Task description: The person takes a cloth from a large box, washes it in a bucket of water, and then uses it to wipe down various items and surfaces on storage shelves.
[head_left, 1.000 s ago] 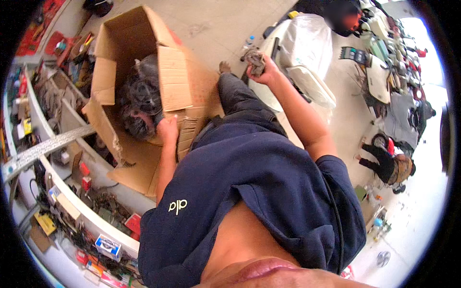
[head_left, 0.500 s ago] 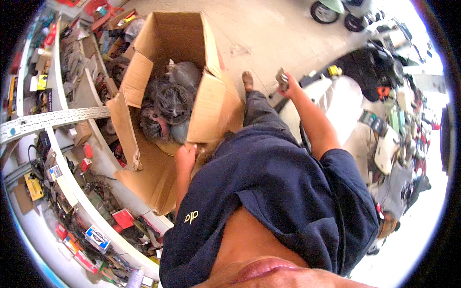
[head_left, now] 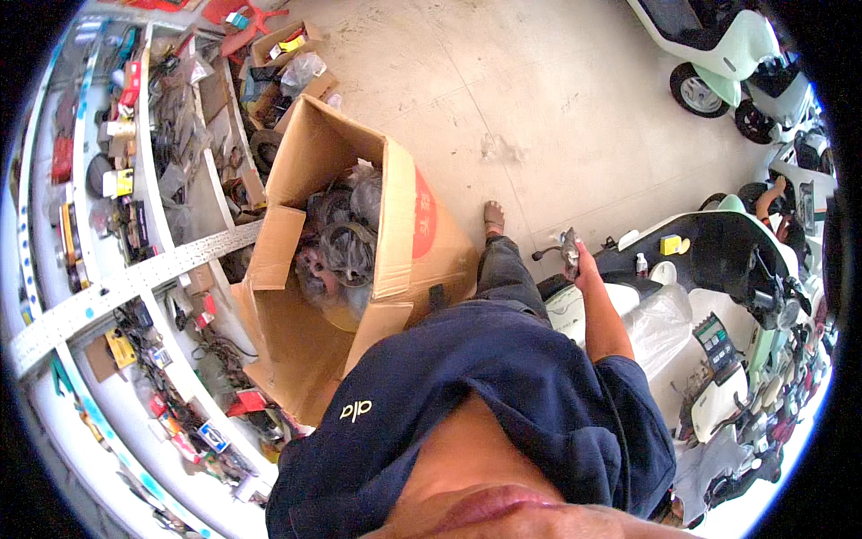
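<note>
My right hand (head_left: 584,268) is closed around a grey metal part (head_left: 569,251), held out above the pale scooter. A thin black lead with a rounded end shows beside that part; I cannot tell whether it is joined to it. My left hand is out of sight, behind my shirt and the box's near flap. Right in front of me on the left stands a tall cardboard box (head_left: 400,216) with its flaps up. Inside it lie several dark, round parts wrapped in clear plastic (head_left: 348,251).
White metal shelves (head_left: 162,269) packed with small boxes and parts line the left. A partly stripped scooter (head_left: 575,310) with clear plastic sheeting (head_left: 660,319) stands close on my right. Another scooter (head_left: 709,76) is at the far right. A person's arm (head_left: 770,198) shows beyond.
My left hand, earlier at the box's near flap, has dropped out of view. The view has shifted, showing more floor and scooters. The right hand still holds the metal part.
</note>
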Demonstrator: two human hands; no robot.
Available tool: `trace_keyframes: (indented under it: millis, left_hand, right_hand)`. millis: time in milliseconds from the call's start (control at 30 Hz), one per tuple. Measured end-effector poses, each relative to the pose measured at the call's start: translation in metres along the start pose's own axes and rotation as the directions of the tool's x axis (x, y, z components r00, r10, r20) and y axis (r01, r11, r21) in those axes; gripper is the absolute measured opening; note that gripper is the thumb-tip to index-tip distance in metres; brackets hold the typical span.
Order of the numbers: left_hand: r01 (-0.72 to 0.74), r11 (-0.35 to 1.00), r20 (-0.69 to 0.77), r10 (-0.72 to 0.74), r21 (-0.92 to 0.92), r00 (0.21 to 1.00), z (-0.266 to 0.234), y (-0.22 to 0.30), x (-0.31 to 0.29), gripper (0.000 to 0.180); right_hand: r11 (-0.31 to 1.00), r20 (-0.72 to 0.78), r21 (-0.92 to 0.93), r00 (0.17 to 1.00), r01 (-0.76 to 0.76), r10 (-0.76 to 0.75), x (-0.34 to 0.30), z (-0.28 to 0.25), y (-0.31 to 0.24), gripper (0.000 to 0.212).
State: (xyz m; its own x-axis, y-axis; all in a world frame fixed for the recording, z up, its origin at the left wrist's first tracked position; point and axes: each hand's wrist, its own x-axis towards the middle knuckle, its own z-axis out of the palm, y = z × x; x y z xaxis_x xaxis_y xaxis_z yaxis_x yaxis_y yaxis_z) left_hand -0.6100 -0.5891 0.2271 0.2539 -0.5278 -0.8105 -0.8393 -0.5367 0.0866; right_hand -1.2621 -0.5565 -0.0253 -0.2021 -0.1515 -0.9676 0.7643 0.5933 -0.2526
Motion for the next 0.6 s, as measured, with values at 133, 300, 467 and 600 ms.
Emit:
trace_keyframes:
  millis: [133, 300, 467, 600]
  left_hand:
    - [0.051, 0.993, 0.064, -0.059, 0.108, 0.996, -0.018, 0.008, 0.027, 0.036]
    - [-0.211, 0.779, 0.138, 0.16, 0.591, 0.977, -0.065, 0.008, 0.14, 0.037]
    - [-0.202, 0.877, -0.187, 0.131, -0.435, 0.974, -0.022, 0.258, 0.181, 0.049]
    - [-0.354, 0.931, -0.325, 0.309, -0.089, 0.894, 0.025, 0.332, 0.16, 0.05]
  right_hand:
    - [0.995, -0.035, 0.085, 0.998, 0.056, -0.054, -0.002, -0.02, -0.029, 0.038]
    - [0.982, 0.001, 0.182, 0.998, 0.058, -0.059, 0.007, -0.064, -0.03, 0.037]
    - [0.973, -0.162, 0.229, 0.985, -0.023, 0.061, 0.001, -0.11, -0.02, 0.035]
    - [0.994, -0.057, 0.095, 0.996, -0.059, 0.065, -0.002, -0.103, -0.04, 0.035]
